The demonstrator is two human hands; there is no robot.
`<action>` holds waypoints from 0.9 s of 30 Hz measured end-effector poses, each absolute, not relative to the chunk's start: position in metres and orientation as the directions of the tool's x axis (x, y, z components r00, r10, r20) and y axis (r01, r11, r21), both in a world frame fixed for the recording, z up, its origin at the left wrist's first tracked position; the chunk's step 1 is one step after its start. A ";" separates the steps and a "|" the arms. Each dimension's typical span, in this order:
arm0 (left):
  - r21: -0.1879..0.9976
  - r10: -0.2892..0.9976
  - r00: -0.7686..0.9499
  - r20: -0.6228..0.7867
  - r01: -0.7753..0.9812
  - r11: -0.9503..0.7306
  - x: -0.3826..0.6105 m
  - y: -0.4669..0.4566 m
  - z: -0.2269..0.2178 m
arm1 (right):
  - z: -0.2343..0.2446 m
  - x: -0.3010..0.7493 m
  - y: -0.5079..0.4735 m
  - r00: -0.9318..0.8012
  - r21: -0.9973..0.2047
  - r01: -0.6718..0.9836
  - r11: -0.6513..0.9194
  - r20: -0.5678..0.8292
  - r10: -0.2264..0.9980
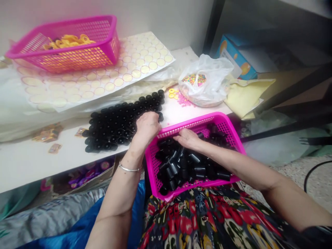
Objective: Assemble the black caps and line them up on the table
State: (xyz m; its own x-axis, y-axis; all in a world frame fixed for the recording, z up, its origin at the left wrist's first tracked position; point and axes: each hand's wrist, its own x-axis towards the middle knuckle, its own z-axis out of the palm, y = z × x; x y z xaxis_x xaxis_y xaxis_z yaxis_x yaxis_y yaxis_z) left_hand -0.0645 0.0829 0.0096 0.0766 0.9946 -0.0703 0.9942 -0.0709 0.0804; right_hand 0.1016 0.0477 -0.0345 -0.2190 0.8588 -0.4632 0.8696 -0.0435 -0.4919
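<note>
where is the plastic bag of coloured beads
In the head view the plastic bag of coloured beads sits on the white table, upper right of centre, behind the near pink basket and beside a yellow envelope.

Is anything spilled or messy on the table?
Yes. Small pink beads and a few yellow rings lie loose on the white table beside the plastic bag of coloured beads, as if spilled out. Further left, little packets lie scattered at odd angles.

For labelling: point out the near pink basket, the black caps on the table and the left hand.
near pink basket (207, 121): head view, far rim
black caps on table (114, 126): head view, block's middle
left hand (147, 127): head view, knuckles
</note>
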 end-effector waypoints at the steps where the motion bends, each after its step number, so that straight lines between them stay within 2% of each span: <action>1: 0.077 0.994 0.075 -0.083 0.995 -0.069 -0.064 0.084 0.008 | -0.036 0.100 0.049 -0.207 -0.495 0.867 -0.061 -0.468 0.859; 5: 0.067 0.994 0.073 -0.077 0.995 -0.068 -0.065 0.086 0.002 | -0.042 0.099 0.049 -0.175 -0.527 0.841 -0.124 -0.481 0.859; 8: 0.101 0.993 0.116 0.031 0.988 -0.119 -0.065 0.079 0.003 | -0.045 0.099 0.047 -0.138 -0.546 0.816 -0.188 -0.501 0.854; 10: 0.165 0.980 0.146 0.137 0.972 -0.168 -0.065 0.069 0.007 | -0.048 0.097 0.047 -0.113 -0.562 0.793 -0.235 -0.514 0.850; 13: 0.343 0.958 0.141 0.251 0.912 -0.224 -0.067 0.049 0.008 | -0.052 0.096 0.048 -0.106 -0.604 0.745 -0.283 -0.526 0.844; 16: 0.499 0.969 0.082 0.233 0.845 -0.191 -0.072 0.027 -0.001 | -0.057 0.096 0.047 -0.109 -0.649 0.696 -0.307 -0.518 0.848; 20: 0.528 0.985 0.117 0.130 0.833 -0.168 -0.077 0.005 -0.016 | -0.060 0.098 0.044 -0.107 -0.710 0.630 -0.314 -0.480 0.871; 22: 0.575 0.983 0.129 0.129 0.798 -0.180 -0.077 -0.003 -0.019 | -0.057 0.104 0.042 -0.109 -0.742 0.599 -0.301 -0.448 0.887; 24: 0.646 0.984 0.096 0.153 0.743 -0.173 -0.073 -0.011 -0.020 | -0.049 0.115 0.041 -0.121 -0.826 0.489 -0.278 -0.380 0.917; 27: 0.720 0.981 0.098 0.165 0.668 -0.187 -0.063 -0.024 -0.021 | -0.033 0.146 0.036 -0.054 -0.964 0.142 -0.223 -0.232 0.971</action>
